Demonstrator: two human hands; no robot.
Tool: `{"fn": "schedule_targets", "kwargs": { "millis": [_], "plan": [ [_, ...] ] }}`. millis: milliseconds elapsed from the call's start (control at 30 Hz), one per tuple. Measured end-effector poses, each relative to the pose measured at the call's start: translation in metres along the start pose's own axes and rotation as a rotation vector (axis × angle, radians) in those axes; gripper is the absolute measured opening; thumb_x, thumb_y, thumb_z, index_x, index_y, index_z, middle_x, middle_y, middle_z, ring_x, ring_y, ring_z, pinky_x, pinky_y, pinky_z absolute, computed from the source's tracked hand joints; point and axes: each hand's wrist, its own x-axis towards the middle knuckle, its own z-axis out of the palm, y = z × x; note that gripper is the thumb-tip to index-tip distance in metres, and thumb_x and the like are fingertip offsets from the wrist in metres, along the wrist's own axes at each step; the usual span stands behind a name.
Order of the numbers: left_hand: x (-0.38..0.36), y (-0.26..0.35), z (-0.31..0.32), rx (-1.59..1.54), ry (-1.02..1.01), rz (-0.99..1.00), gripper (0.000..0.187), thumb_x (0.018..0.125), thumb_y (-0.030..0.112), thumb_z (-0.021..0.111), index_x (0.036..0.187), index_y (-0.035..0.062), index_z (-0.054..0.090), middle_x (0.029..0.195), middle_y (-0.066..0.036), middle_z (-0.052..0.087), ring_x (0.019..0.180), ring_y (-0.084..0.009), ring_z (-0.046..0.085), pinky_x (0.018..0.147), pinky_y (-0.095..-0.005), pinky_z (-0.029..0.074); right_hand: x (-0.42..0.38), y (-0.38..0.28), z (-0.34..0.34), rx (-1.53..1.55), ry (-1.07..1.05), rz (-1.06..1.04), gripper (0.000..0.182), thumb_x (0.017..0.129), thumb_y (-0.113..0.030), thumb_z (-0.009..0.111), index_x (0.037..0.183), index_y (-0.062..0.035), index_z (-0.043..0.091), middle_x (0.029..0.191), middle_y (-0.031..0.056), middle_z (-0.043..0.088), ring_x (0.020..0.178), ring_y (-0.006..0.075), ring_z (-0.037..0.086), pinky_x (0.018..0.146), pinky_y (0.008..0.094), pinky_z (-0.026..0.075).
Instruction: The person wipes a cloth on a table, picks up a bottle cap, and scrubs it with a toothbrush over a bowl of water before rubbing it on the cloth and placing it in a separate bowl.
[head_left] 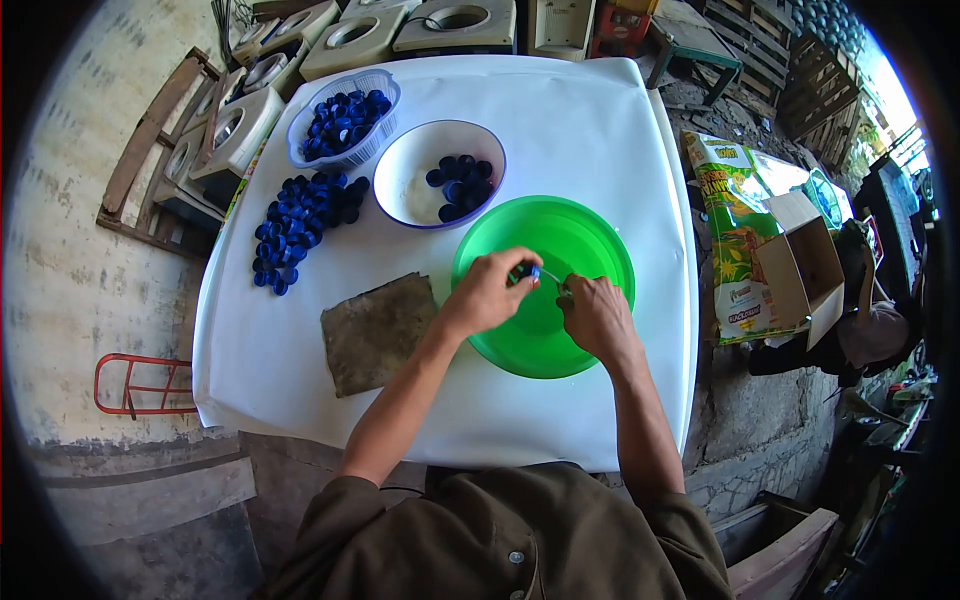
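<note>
Over the green basin [545, 360], my left hand [484, 295] is closed on a dark blue bottle cap [527, 271]. My right hand [600, 318] grips a thin metal tool [550, 277], its tip at or close to the cap; its exact kind is too small to tell. Beyond the basin stands a white bowl [402, 188] with several blue caps [462, 185] in it. A pale plastic basket [300, 140] full of blue caps is at the far left, and a loose pile of caps [300, 225] lies in front of it.
A worn brown square board [375, 332] lies left of the basin on the white-covered table [480, 430]. Old washing machine shells [455, 25] line the back. At right are an open cardboard box [800, 265], printed sacks [735, 250] and a person [875, 330].
</note>
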Motion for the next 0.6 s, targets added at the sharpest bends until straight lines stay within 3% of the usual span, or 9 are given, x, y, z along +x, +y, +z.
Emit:
{"fn": "schedule_targets", "kwargs": {
  "millis": [67,300,333,600],
  "plan": [
    [0.005,-0.014,-0.003,-0.291,0.036,0.080,0.023,0.096,0.008,0.065,0.118,0.0006,0.063,0.109,-0.010,0.072,0.098,-0.0161,0.067,0.082,-0.0317,0.053,-0.005,0.001,-0.005,0.102,0.054,-0.036,0.012,0.087,-0.008,0.067,0.087,0.0032,0.065,0.076,0.0245,0.066,0.072,0.0431,0.066,0.066,0.0511,0.052],
    [0.002,-0.016,-0.020,-0.959,-0.015,0.083,0.032,0.102,0.016,0.061,0.130,0.0038,0.054,0.133,-0.014,0.061,0.108,-0.0169,0.062,0.089,-0.0313,0.050,-0.025,-0.020,-0.030,0.305,0.175,0.029,0.013,0.089,-0.004,0.066,0.100,0.0033,0.064,0.082,0.0242,0.068,0.077,0.0413,0.067,0.069,0.0491,0.051],
    [0.001,-0.014,-0.020,-0.965,0.014,0.082,0.033,0.102,0.017,0.061,0.131,0.0037,0.053,0.135,-0.015,0.060,0.107,-0.0196,0.063,0.087,-0.0332,0.051,-0.027,-0.019,-0.028,0.297,0.195,0.012,0.014,0.089,-0.004,0.066,0.101,0.0034,0.063,0.084,0.0242,0.068,0.078,0.0413,0.067,0.070,0.0488,0.051],
    [0.004,-0.019,-0.015,-0.905,0.074,0.022,0.031,0.100,0.013,0.063,0.127,0.0032,0.055,0.123,-0.009,0.065,0.105,-0.0144,0.063,0.087,-0.0331,0.052,-0.038,-0.022,-0.032,0.349,0.330,-0.023,0.015,0.090,-0.004,0.066,0.102,0.0038,0.060,0.090,0.0222,0.068,0.079,0.0413,0.066,0.071,0.0477,0.051]
  ]
}}
